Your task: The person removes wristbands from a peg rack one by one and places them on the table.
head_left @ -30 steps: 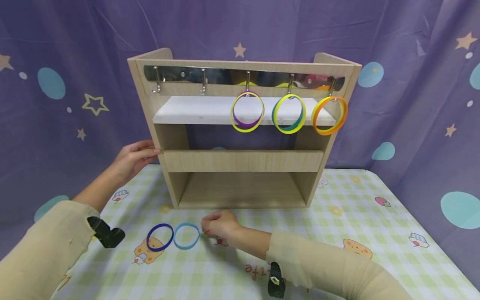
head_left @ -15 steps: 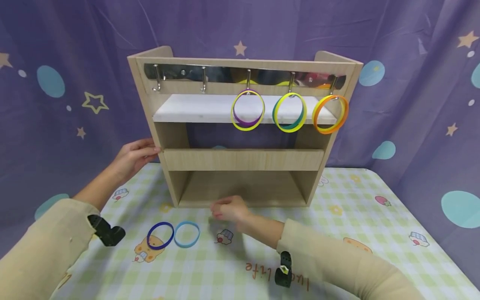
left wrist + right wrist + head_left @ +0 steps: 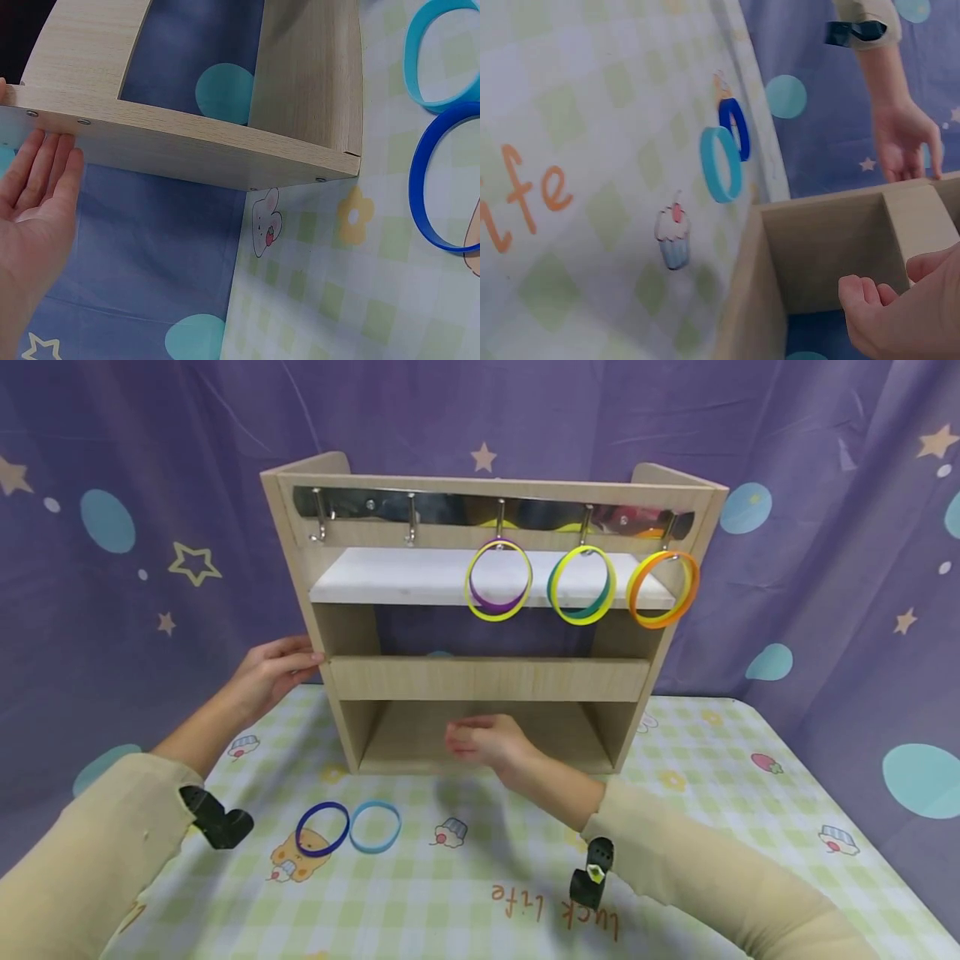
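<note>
My left hand (image 3: 273,672) rests against the left side panel of the wooden shelf unit (image 3: 487,679), its fingers (image 3: 39,169) straight against the wood in the left wrist view. My right hand (image 3: 491,739) is raised in front of the unit's bottom compartment, fingers loosely bent and holding nothing. A dark blue wristband (image 3: 322,829) and a light blue wristband (image 3: 376,827) lie side by side on the table, left of the right hand. Yellow-and-purple (image 3: 498,581), yellow-and-green (image 3: 582,585) and orange-and-yellow wristbands (image 3: 663,590) hang from hooks above.
The metal hook rail (image 3: 450,512) spans the top of the unit; its two left hooks (image 3: 411,518) carry nothing. A white shelf board (image 3: 405,578) sits behind the hanging bands. A checked cloth (image 3: 720,827) covers the table, and a purple curtain (image 3: 180,435) stands behind.
My right hand has lifted from beside the light blue wristband, moving up and to the right in front of the bottom compartment. The left hand and the wristbands have stayed put.
</note>
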`<action>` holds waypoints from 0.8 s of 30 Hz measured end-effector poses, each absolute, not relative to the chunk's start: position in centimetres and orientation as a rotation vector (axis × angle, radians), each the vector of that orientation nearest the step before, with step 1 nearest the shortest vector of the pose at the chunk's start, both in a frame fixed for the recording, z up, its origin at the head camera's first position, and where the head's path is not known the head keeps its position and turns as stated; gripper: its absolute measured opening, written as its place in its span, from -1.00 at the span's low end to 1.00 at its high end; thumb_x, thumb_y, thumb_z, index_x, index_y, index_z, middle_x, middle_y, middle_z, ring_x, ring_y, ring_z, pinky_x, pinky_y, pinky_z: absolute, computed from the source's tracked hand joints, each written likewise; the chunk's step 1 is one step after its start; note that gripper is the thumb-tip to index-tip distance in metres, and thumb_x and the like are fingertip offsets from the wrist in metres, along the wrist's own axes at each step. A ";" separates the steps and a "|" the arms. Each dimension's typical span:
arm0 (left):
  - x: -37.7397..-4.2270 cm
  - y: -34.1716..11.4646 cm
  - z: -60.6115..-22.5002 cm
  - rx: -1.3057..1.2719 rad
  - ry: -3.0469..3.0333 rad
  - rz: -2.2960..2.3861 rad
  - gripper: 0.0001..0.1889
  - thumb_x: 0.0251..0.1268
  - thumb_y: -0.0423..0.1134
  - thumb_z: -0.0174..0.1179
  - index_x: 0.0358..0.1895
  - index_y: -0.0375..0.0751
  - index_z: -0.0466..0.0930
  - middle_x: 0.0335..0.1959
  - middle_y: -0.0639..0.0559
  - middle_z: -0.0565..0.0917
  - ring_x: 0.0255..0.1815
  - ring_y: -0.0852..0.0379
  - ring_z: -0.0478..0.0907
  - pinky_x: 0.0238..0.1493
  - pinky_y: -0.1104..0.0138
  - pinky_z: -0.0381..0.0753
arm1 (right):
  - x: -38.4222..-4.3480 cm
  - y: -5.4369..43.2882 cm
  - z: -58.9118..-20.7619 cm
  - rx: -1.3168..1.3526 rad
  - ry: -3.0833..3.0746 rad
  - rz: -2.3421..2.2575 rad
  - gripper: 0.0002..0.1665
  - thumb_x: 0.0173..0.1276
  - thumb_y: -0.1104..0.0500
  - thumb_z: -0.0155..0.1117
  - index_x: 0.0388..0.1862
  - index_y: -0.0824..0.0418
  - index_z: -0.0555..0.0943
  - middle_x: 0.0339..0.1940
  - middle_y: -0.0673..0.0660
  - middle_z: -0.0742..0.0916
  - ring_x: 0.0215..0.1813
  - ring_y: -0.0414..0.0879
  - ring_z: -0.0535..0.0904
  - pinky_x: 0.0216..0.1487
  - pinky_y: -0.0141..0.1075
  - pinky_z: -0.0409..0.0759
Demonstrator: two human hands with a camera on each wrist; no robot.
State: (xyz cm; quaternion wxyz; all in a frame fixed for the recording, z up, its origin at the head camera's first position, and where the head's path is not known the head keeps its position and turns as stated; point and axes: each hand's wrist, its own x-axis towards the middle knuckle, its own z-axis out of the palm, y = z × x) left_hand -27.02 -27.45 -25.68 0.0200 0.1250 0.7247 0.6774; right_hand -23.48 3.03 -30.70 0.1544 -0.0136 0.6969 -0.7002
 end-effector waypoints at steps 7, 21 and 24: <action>-27.1 -27.5 -25.6 0.389 2.228 2.119 -0.29 0.39 -0.31 0.10 0.43 -0.56 -0.04 -0.10 0.32 0.61 -0.05 0.45 0.58 0.01 0.64 0.57 | -23.7 4.3 -29.1 -0.037 1.910 -2.095 -0.60 0.39 0.43 0.05 0.19 0.55 0.45 0.22 0.50 0.55 -0.08 -0.06 0.68 0.33 -0.03 0.51; -27.0 -27.5 -25.7 0.407 2.239 2.115 -0.33 0.39 -0.31 0.10 0.41 -0.55 0.00 -0.09 0.30 0.61 -0.06 0.43 0.58 -0.01 0.63 0.57 | -22.8 6.9 -25.2 -0.166 1.867 -2.163 -0.51 0.47 0.32 0.02 0.33 0.47 0.33 0.32 0.43 0.49 0.17 0.03 0.60 0.37 -0.15 0.49; -27.0 -27.5 -25.8 0.419 2.211 2.141 -0.43 0.39 -0.33 0.09 0.35 -0.48 0.09 -0.11 0.29 0.63 -0.06 0.41 0.59 0.00 0.61 0.58 | -22.7 7.3 -24.5 -0.173 1.844 -2.181 -0.50 0.48 0.31 0.00 0.35 0.47 0.31 0.35 0.42 0.46 0.29 0.10 0.52 0.38 -0.17 0.48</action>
